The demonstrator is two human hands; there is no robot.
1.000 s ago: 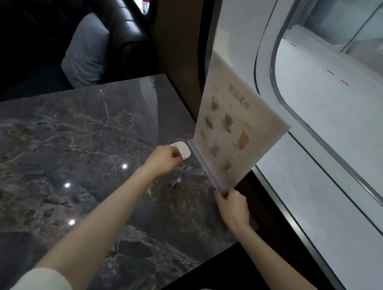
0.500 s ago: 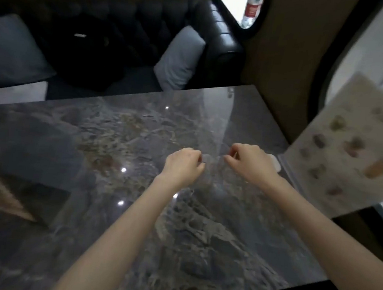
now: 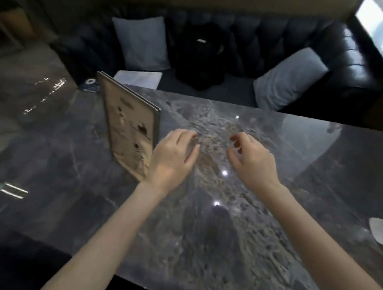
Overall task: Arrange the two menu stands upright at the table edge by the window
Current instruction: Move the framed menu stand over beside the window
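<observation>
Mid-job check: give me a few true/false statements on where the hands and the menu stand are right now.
1. The menu stand stands upright on the table. True.
2. The left hand grips the stand. False: its fingers are curled and empty, just right of the stand.
3. The right hand holds nothing. True.
4. Two menu stands are in view. False: only one shows.
5. A black bag sits on the sofa between two grey cushions. True.

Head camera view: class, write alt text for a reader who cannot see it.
Two bare hands, left hand and right hand, hover empty over a dark marble table. A menu stand stands upright just left of them; a sofa with grey cushions lies beyond.
</observation>
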